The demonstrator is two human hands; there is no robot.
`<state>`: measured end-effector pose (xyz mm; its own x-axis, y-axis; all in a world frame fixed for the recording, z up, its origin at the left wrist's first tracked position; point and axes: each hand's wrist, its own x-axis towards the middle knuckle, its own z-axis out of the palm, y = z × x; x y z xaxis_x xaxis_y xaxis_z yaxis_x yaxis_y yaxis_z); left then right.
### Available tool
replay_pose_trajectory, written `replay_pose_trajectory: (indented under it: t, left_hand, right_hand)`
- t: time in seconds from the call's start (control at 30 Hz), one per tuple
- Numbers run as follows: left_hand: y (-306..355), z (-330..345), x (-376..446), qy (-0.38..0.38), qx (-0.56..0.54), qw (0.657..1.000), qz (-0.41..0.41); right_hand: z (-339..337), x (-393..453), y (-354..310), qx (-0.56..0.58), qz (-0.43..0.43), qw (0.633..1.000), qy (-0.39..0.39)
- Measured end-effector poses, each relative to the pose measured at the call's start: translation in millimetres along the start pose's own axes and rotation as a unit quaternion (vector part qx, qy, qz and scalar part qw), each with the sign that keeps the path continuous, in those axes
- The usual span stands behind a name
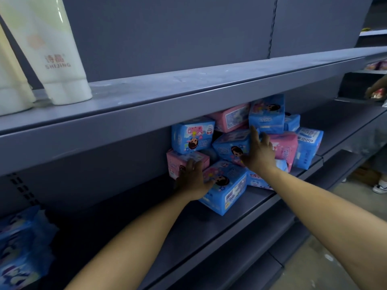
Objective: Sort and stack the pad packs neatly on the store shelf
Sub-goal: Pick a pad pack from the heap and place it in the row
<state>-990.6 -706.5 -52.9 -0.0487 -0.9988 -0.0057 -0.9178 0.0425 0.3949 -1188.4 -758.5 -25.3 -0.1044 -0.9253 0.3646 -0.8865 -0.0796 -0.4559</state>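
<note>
The left hand (193,181) is lying spread across a pink pack (184,162) and a blue pack (225,185), probably steadying them, while at two o'clock the right hand (258,152) is pressing flat-fingered into the jumbled pad packs (270,135) on the shelf (209,222).

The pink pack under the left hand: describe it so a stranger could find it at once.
Find the grey shelf under the board that carries white bottles. A jumbled pile of pad packs lies there. At its left end, at the bottom, lies the pink pack, under an upright blue pack, touched by the left hand.
</note>
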Motion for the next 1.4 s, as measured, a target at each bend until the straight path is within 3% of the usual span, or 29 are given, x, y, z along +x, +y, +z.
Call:
replay_pose_trajectory:
  t: [0.47, 0.83, 1.03, 1.23, 1.4]
  left_hand:
    - [6.1, -6.1, -11.0, 0.035, 0.012, 0.999, -0.021]
    - [3.9, -20.2, -39.0, 0.065, -0.035, 0.997, -0.029]
    - [-10.9, -28.6, -59.0, 0.11, -0.173, 0.978, -0.029]
    - [-48.2, -43.0, -84.9, 0.162, -0.225, 0.958, -0.075]
    - [-83.9, -63.2, -108.0, 0.191, -0.34, 0.916, -0.096]
  right_hand:
    - [-31.3, -15.1, 3.1, -0.034, -0.091, 0.994, 0.052]
    - [-52.6, -38.1, -9.3, 0.132, -0.136, 0.975, 0.113]
    - [-44.7, -57.5, -40.6, 0.215, -0.184, 0.956, 0.073]
    - [-22.5, -77.9, -81.8, 0.254, -0.222, 0.941, 0.0]
    - [-5.6, -93.3, -118.9, 0.305, -0.247, 0.918, -0.051]
